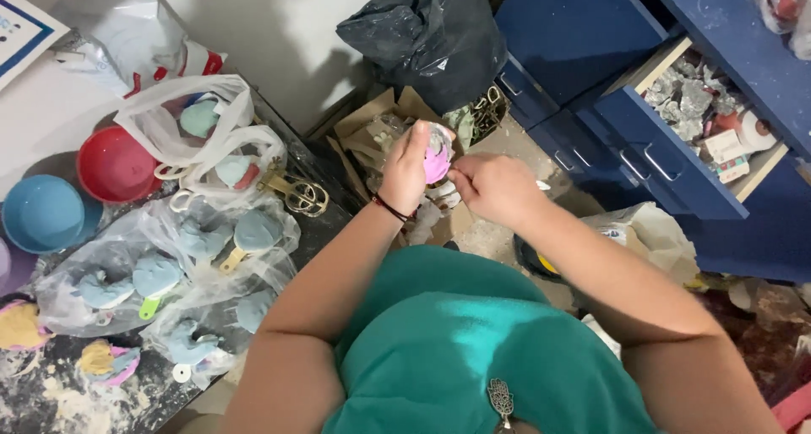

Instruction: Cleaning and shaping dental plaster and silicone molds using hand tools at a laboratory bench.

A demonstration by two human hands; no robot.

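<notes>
A: We see the left hand [405, 168] raised in front of the chest, its fingers [420, 138] wrapped around a small round pink and grey piece [437, 157]. A thin dark band [390, 208] sits on that wrist.

B: We agree, the fingers are clamped on it. And the right hand [494, 187]?

A: We find it just beside the piece, on its right. Its fingers [456, 174] are drawn together at the piece's edge, pinched as if on something small, but we cannot tell what, if anything, sits between them.

B: So where does the piece lie in the scene?

A: We place it up in the air between both hands, above an open cardboard box [372, 130] on the floor, with a black plastic bag [431, 33] behind the box.

B: What do we note to the left?

A: A dark, dusty desk [68, 400] carries clear plastic bags [169, 265] holding blue-grey moulded shapes, some with coloured handles. Near them stand a red bowl [114, 165] and a blue bowl [44, 213], touching side by side. A white carrier bag [194, 126] holds more of the shapes.

B: And to the right?

A: A blue cabinet [574, 37] with one drawer [676, 155] pulled open, filled with greyish lumps and small packets.
</notes>
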